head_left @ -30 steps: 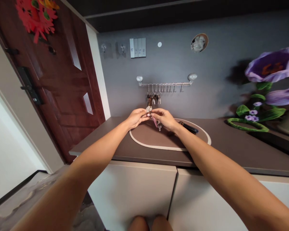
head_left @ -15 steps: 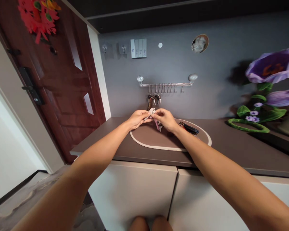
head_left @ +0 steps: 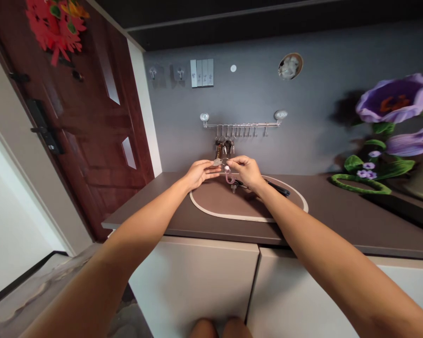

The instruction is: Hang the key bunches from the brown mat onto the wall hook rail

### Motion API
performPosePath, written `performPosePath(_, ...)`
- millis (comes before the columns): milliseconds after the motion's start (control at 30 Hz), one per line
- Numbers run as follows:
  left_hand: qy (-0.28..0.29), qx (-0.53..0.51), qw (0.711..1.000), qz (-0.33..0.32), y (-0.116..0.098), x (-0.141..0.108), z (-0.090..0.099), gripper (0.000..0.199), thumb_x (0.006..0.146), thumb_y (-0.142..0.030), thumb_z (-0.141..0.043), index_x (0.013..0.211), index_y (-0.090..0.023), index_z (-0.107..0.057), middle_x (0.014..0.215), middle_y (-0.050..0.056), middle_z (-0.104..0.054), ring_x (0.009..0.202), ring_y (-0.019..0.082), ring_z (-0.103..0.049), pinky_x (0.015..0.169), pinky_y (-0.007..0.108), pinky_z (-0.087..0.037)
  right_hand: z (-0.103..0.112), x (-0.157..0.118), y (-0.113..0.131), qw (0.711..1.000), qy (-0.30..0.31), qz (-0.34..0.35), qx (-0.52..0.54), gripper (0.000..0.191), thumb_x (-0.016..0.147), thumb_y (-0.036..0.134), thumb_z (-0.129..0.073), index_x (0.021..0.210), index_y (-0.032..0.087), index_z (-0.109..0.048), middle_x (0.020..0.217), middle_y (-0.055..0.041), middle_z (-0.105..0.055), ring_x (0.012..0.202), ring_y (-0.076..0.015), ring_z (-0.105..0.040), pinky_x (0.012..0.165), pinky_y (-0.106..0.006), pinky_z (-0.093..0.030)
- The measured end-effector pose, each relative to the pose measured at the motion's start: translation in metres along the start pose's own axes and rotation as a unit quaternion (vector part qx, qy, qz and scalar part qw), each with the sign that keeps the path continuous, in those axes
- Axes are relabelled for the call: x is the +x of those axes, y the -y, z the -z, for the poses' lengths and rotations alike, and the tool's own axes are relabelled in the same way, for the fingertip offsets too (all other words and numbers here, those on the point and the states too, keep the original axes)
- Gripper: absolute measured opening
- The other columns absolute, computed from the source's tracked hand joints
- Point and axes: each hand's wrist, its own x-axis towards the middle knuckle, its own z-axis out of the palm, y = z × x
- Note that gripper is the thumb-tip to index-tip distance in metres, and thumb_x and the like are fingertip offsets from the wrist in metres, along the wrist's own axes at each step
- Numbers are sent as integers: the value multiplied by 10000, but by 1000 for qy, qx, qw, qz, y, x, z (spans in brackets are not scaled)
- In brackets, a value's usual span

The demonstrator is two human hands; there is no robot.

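Just above the counter, my left hand (head_left: 199,174) pinches a small silvery key (head_left: 217,162) between thumb and forefinger, its other fingers stretched out below. My right hand (head_left: 247,172) has thumb and forefinger closed on a thin metal key ring (head_left: 225,160) that meets the key. Under the ring dangles a pink strap-like charm (head_left: 229,177) with a white top. Lower down show more small keys (head_left: 234,188); I cannot tell whether they hang or lie on the mat. Behind my right wrist a dark, long object (head_left: 277,188) is partly hidden on the mat.
A brown mat with a pale rim (head_left: 228,216) lies on the dark counter (head_left: 141,206). On the wall, a clear hook rail (head_left: 242,125) bears several bunches of keys (head_left: 225,146). Purple plush flowers (head_left: 394,101) stand right; a dark red door (head_left: 102,117) is left.
My hands have drawn slightly apart. The pale bundle between them now shows as a separate key and ring, and the pink charm hangs free below.
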Motion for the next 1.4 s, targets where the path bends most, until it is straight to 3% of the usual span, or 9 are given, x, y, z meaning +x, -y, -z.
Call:
performPosePath(267, 26, 113, 992, 52, 15, 1, 0, 140, 744, -235, -578, 766, -97, -582, 804, 82, -638, 730, 120, -607, 741, 282, -463, 0, -1, -1, 995, 18, -50, 80, 289, 610, 435, -643, 662, 156, -593, 643, -1, -599, 605, -102, -515, 673, -264, -418)
performPosePath(533, 68, 196, 978, 12, 22, -3, -7, 323, 686, -394, -611, 822, -101, -602, 823, 67, -625, 705, 93, -566, 691, 241, -423, -3, -6, 1, 975, 38, -132, 173, 340, 597, 468, -640, 709, 166, -529, 620, 27, -539, 529, -78, -485, 568, -240, -430)
performPosePath(800, 6, 276, 961, -19, 22, -5, -21, 292, 724, -390, -549, 809, -113, -584, 774, 46, -613, 693, 95, -550, 683, 240, -430, 0, -4, 6, 963, 12, -163, 214, 375, 560, 488, -644, 715, 178, -502, 555, 47, -496, 476, -78, -454, 519, -242, -429)
performPosePath(933, -56, 359, 931, -49, 20, 1, -28, 204, 738, -292, -520, 804, -109, -580, 743, 55, -618, 681, 115, -562, 654, 246, -442, 7, -2, 9, 966, -29, -159, 199, 348, 560, 469, -640, 694, 172, -518, 536, 53, -486, 452, -71, -441, 507, -232, -407)
performPosePath(1200, -88, 479, 866, -118, -1, 20, -49, 145, 734, -222, -478, 758, -137, -593, 718, 48, -634, 662, 133, -579, 660, 250, -432, 28, 26, 17, 972, -91, -149, 154, 293, 579, 427, -625, 674, 168, -527, 519, 29, -511, 453, -92, -459, 474, -235, -399)
performPosePath(1400, -119, 527, 824, -169, 10, 27, -61, 234, 797, -259, -388, 798, -149, -595, 720, 48, -631, 655, 137, -573, 654, 251, -413, 33, 51, 24, 966, -134, -160, 152, 208, 634, 344, -602, 594, 187, -472, 453, 28, -471, 398, -87, -411, 419, -236, -393)
